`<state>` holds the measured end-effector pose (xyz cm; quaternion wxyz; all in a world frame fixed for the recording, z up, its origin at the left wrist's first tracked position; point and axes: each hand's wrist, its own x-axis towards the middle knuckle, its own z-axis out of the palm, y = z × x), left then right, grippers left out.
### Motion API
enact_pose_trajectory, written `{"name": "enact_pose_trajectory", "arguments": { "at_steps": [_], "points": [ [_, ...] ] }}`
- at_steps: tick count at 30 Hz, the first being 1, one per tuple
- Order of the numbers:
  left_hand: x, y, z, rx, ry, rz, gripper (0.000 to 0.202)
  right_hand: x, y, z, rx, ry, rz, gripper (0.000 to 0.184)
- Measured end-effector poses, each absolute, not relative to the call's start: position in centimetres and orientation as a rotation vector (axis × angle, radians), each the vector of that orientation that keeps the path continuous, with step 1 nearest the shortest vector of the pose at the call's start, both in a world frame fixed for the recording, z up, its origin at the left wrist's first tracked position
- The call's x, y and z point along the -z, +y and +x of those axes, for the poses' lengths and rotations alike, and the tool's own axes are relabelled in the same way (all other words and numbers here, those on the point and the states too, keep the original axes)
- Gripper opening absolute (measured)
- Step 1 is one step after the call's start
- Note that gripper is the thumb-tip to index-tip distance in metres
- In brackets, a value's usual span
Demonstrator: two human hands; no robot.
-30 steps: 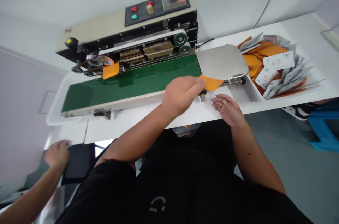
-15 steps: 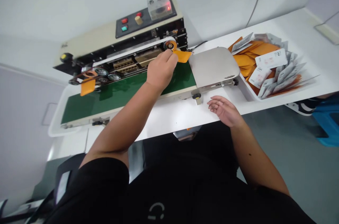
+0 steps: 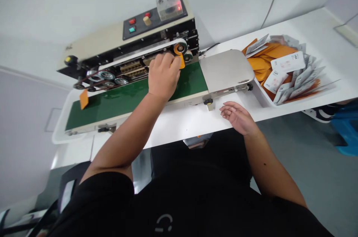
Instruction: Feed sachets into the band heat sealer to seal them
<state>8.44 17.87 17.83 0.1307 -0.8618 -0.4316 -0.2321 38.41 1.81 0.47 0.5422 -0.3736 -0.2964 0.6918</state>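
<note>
Your left hand [image 3: 163, 76] is closed on an orange pouch [image 3: 182, 61], holding it at the mouth of the sealing machine [image 3: 112, 41], just above the green belt [image 3: 125, 99] and beside the small rollers; only a narrow strip of the pouch shows past your fingers. It looks thin, light and floppy, with a slick film face, so it would likely bend or slip if pinched at one corner. A flat hold along the lower body, with the top edge left free and level, seems the surest grip. Your right hand [image 3: 237, 117] rests on the edge of the tabletop [image 3: 179, 125], fingers loosely spread and holding nothing. A second pouch [image 3: 83, 99] lies at the belt's far left end.
</note>
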Motion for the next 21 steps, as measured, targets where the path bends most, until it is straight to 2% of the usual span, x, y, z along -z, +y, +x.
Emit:
{"name": "enact_pose_trajectory", "arguments": {
  "at_steps": [3,8,12,17,19,21],
  "points": [
    [-16.9,14.0,8.2,0.711,-1.159,-2.515,0.035,-0.7,1.3,38.0,-1.590,-0.726,-0.899,0.034],
    [-11.6,5.1,8.7,0.779,-0.729,-2.718,0.026,-3.1,-0.3,38.6,-1.526,-0.934,-0.998,0.038],
    [-6.9,1.0,8.1,0.768,-0.760,-2.937,0.023,-6.8,-1.5,41.8,-1.420,-1.091,-1.100,0.035],
    [-4.3,0.2,6.8,0.849,-0.909,-3.007,0.025,-11.5,1.5,47.8,-0.823,-1.144,-1.351,0.019],
    [-4.2,0.3,6.6,0.882,-0.887,-3.012,0.026,-12.7,4.8,50.2,-0.573,-1.235,-1.594,0.022],
    [-4.5,0.2,6.6,0.915,-0.865,-3.012,0.025,-13.2,9.0,52.4,-0.393,-1.440,-1.880,0.034]
  ]
}}
